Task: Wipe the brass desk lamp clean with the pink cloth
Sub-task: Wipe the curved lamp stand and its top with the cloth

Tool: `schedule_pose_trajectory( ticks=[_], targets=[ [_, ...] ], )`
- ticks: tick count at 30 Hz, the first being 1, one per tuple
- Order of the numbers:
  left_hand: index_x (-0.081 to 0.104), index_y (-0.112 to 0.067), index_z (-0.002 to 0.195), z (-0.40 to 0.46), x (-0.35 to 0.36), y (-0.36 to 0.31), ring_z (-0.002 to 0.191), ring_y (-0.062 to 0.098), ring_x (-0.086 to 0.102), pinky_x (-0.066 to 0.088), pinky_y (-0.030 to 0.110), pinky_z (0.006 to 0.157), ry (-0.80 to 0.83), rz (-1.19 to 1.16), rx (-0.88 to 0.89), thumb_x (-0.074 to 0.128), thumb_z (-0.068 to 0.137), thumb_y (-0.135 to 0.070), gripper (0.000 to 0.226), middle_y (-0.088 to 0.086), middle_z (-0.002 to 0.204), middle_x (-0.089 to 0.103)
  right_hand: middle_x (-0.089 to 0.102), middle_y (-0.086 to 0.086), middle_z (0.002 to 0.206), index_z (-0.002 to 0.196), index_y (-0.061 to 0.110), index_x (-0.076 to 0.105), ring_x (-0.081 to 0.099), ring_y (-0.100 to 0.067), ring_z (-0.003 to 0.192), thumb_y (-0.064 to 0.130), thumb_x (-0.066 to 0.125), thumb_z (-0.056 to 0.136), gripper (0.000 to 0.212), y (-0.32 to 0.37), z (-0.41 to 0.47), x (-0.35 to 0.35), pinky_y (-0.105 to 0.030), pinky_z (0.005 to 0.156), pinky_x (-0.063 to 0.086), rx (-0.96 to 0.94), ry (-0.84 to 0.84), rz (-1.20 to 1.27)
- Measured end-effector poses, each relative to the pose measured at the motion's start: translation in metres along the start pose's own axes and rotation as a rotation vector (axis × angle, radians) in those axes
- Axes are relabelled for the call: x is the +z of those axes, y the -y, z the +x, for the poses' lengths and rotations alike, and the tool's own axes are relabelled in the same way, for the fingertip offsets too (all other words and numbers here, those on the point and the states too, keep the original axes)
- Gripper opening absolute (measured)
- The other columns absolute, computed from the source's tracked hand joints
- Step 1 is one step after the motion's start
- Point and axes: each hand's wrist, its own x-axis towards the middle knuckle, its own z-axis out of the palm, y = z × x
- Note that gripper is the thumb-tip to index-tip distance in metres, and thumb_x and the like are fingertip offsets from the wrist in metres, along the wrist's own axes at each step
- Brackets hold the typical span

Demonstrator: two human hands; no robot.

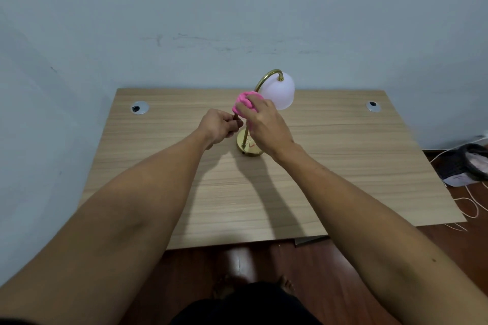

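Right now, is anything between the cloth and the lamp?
Nothing visible. The right hand presses the cloth straight around the lamp stem, while the left hand grips the stem just below.

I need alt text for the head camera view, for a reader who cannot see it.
A person's right hand presses a bunched pink cloth against the stem of a brass desk lamp, while the left hand grips the stem lower down. The lamp, with a white shade, stands on a wooden desk against a pale wall.
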Motion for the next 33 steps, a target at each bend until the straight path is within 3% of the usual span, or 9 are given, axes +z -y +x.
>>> schedule_pose_trajectory(
  ticks=[3,5,7,10,16,21,26,30,33],
  targets=[
    [0.076,0.000,0.089,-0.001,0.002,-0.001,0.089,0.024,0.062,0.053,0.037,0.086,-0.005,0.000,0.003,0.068,0.095,-0.003,0.010,0.014,0.088,0.069,0.063,-0.016,0.124,0.116,0.001,0.067,0.057,-0.037,0.122,-0.012,0.052,0.079,0.042,0.008,0.004,-0.001,-0.039,0.089,0.048,0.061,-0.019,0.072],
    [0.074,-0.006,0.079,-0.002,0.003,-0.001,0.090,0.025,0.062,0.054,0.039,0.088,0.005,0.004,0.001,0.068,0.095,-0.001,0.017,0.017,0.093,0.070,0.064,-0.018,0.124,0.118,-0.001,0.066,0.058,-0.038,0.120,-0.010,0.054,0.081,0.040,0.010,0.001,-0.001,-0.040,0.093,0.048,0.005,-0.013,0.033],
    [0.075,-0.004,0.084,-0.002,0.002,0.000,0.092,0.024,0.063,0.055,0.038,0.090,0.003,0.015,-0.011,0.067,0.094,0.001,0.013,0.016,0.094,0.071,0.065,-0.016,0.126,0.123,-0.001,0.066,0.059,-0.036,0.120,-0.009,0.056,0.085,0.040,0.005,-0.003,-0.005,-0.040,0.092,0.050,-0.051,-0.020,0.018],
    [0.076,0.001,0.098,-0.002,0.003,0.001,0.089,0.022,0.062,0.055,0.034,0.084,-0.006,0.007,-0.011,0.069,0.094,-0.001,0.008,0.009,0.083,0.070,0.069,-0.010,0.122,0.114,0.004,0.072,0.064,-0.036,0.101,-0.008,0.061,0.085,0.033,-0.005,-0.010,-0.011,-0.043,0.070,0.055,-0.029,-0.061,0.081],
    [0.077,-0.002,0.101,-0.004,0.001,0.003,0.087,0.021,0.063,0.058,0.041,0.095,-0.006,0.000,0.025,0.075,0.092,-0.011,0.013,0.014,0.092,0.069,0.070,-0.020,0.103,0.101,-0.003,0.075,0.064,-0.040,0.096,-0.017,0.057,0.081,0.030,-0.022,-0.037,-0.007,-0.048,0.082,0.054,0.369,-0.326,0.271],
    [0.076,0.002,0.103,-0.005,0.002,0.002,0.089,0.021,0.059,0.057,0.042,0.098,0.013,-0.002,0.017,0.073,0.094,-0.010,0.015,0.014,0.096,0.068,0.063,-0.024,0.128,0.126,-0.005,0.067,0.062,-0.041,0.110,0.003,0.052,0.091,0.038,-0.002,-0.021,-0.004,-0.044,0.095,0.053,0.151,-0.351,0.260],
    [0.073,-0.003,0.084,-0.008,0.002,-0.003,0.087,0.026,0.053,0.049,0.034,0.078,0.036,-0.008,0.027,0.068,0.096,-0.004,0.013,0.018,0.089,0.063,0.062,-0.021,0.132,0.120,-0.003,0.069,0.056,-0.041,0.121,-0.014,0.060,0.077,0.045,0.006,0.001,0.006,-0.042,0.099,0.048,0.003,-0.107,0.125],
    [0.076,0.005,0.101,-0.004,0.000,0.000,0.089,0.024,0.057,0.051,0.036,0.083,0.042,0.028,0.012,0.069,0.095,-0.005,0.013,0.015,0.090,0.066,0.067,-0.017,0.122,0.111,0.000,0.074,0.059,-0.040,0.103,-0.015,0.061,0.079,0.037,-0.004,-0.004,0.009,-0.043,0.084,0.051,-0.001,-0.148,0.195],
    [0.078,-0.002,0.098,-0.001,-0.002,0.001,0.090,0.022,0.061,0.056,0.037,0.087,0.037,0.052,0.018,0.073,0.093,-0.007,0.008,0.014,0.093,0.069,0.071,-0.014,0.114,0.102,0.001,0.076,0.062,-0.039,0.094,-0.016,0.064,0.081,0.030,-0.017,-0.010,0.009,-0.044,0.076,0.052,-0.025,-0.178,0.196]
  ],
)
